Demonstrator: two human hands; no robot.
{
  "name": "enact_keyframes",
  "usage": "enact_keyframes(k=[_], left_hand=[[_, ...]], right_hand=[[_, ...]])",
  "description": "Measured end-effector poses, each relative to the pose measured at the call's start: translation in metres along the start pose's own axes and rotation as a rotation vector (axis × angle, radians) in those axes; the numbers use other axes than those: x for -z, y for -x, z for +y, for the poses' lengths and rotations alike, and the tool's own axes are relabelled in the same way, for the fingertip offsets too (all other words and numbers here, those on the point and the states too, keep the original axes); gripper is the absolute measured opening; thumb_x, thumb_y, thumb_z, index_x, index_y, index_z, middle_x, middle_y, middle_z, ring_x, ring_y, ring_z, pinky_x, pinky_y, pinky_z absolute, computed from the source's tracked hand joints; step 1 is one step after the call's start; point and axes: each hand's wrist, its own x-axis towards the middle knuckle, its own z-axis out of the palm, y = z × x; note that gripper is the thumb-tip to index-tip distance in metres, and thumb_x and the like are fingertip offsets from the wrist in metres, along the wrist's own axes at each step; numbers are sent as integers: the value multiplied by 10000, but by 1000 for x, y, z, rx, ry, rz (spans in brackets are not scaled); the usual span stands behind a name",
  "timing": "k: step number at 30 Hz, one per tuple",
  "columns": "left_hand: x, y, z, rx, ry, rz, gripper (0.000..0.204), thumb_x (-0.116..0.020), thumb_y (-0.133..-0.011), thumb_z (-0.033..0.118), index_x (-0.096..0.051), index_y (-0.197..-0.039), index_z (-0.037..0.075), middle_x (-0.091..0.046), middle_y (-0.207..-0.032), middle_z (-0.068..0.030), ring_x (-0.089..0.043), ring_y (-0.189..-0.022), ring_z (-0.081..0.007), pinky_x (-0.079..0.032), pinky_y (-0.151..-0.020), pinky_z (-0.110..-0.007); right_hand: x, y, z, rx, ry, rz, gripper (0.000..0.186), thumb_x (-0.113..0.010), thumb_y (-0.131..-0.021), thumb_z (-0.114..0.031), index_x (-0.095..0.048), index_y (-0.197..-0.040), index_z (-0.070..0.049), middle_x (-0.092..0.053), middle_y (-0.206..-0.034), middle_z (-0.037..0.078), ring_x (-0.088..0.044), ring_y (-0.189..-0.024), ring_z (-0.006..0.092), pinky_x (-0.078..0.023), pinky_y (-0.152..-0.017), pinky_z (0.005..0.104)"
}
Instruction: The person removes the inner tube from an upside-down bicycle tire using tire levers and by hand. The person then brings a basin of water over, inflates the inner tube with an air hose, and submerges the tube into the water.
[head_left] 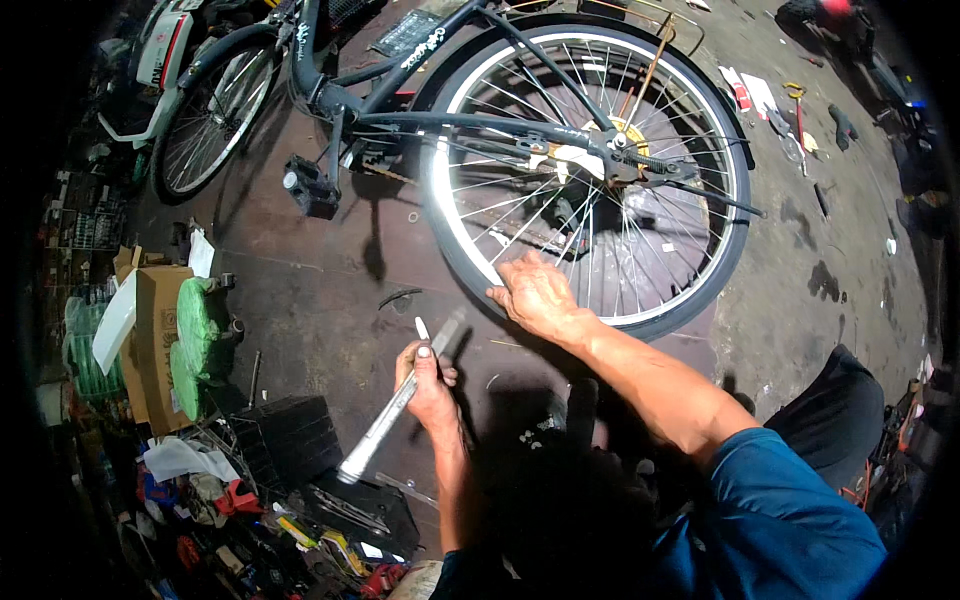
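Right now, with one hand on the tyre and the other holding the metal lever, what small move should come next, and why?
Probably bring the flat metal lever in the left hand up to the tyre beside the right hand. That hand already presses on the tyre at the silver rim, while the lever tip is apart from the wheel.

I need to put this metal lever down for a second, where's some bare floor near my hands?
Bare floor lies between the pedal, the cardboard box and your left hand holding the lever. Another open patch lies right of the rear wheel. The lower left, around the black crate, is crowded with clutter.
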Motion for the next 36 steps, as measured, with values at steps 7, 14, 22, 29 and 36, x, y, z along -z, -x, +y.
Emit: enact_keyframes(k=[7, 14, 22, 29, 36], left_hand=[[-19, -6, -35, 89, 213, -126, 371, -587, -888, 197, -434, -1135, -33, -552, -774, -151, -556, -564, -189, -478, -481, -275], [-31, -7, -79, 273, 560, -105, 353, -554, -906, 200, -444, -1149, -32, -600, -814, -192, -608, -610, -225, -523, -528, -304], [-114, -15, 6, -510, -1072, -382, 223, -582, -836, 168, -564, -971, -9, -648, -726, -161, -638, -633, -334, -503, -602, -425], [-145, -80, 15, -491, -1169, -578, 269, -625, -795, 260, -627, -846, -5, -641, -735, -213, -633, -636, -339, -494, -592, -431], [-48, -18, 4, -37, 130, 3, 250, -603, -880, 187, -493, -980, -14, -527, -608, -63, -520, -497, -125, -439, -430, -234]], right_hand=[[25, 12, 7, -143, 13, -200, 418, -620, -804, -438, -650, -894, -32, -642, -799, 184, -591, -881, 354, -453, -818, 414], [36, 8, 6, -173, 129, -299, 455, -631, -779, -472, -642, -786, -16, -651, -780, 174, -612, -862, 331, -475, -772, 406], [23, 42, 16, 33, 366, -204, 532, -671, -685, -442, -586, -958, 7, -592, -954, 159, -536, -951, 282, -419, -785, 406], [22, 53, 26, 319, 436, -267, 255, -520, -736, -136, -583, -925, 23, -589, -870, 117, -536, -895, 248, -406, -736, 342], [71, 59, 43, 292, 404, -473, 240, -614, -737, -227, -607, -888, -41, -577, -884, 78, -543, -885, 256, -461, -692, 366]])
